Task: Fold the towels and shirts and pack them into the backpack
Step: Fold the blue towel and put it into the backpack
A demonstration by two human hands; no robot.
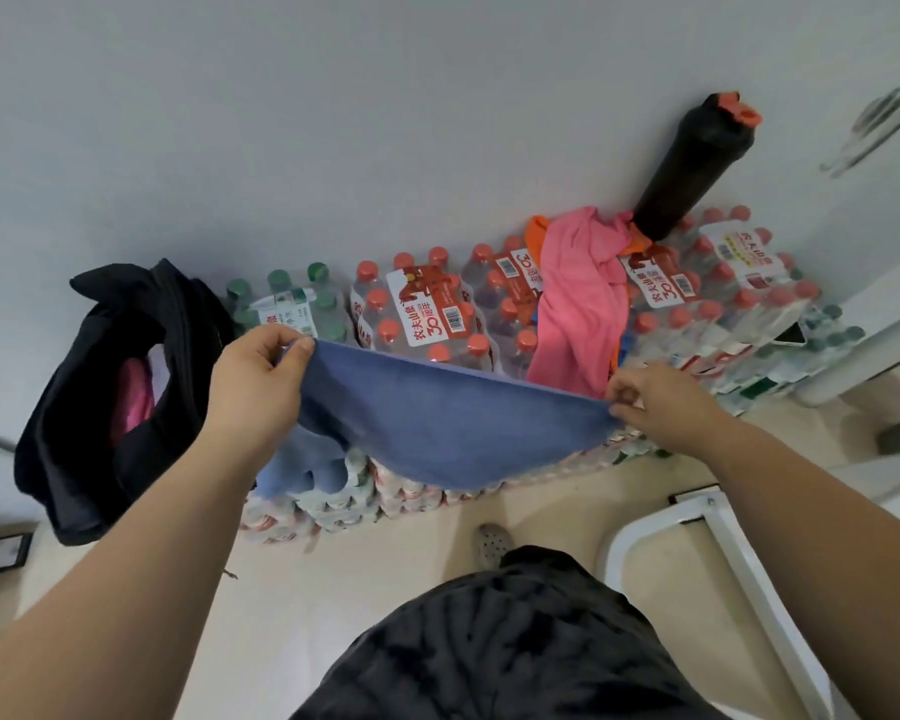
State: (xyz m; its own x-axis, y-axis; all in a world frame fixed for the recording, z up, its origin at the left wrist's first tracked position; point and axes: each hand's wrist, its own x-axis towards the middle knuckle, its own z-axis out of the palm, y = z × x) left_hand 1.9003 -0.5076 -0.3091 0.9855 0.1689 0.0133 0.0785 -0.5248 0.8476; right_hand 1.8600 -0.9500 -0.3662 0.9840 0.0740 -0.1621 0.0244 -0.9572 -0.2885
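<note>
head view: the blue towel (437, 428) is held stretched by its top corners, pinched closed in the left hand (255, 387) and right hand (655, 402). being soft, light and limp, it sags between them; corners are judged the best hold.

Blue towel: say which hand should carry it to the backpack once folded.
Left, probably. The left hand pinches the blue towel corner nearest the open black backpack; the right hand grips the far corner.

Matt blue cloth towel (437, 428), glossy plastic-wrapped bottle packs (427, 314), black fabric backpack (100, 397)
</note>
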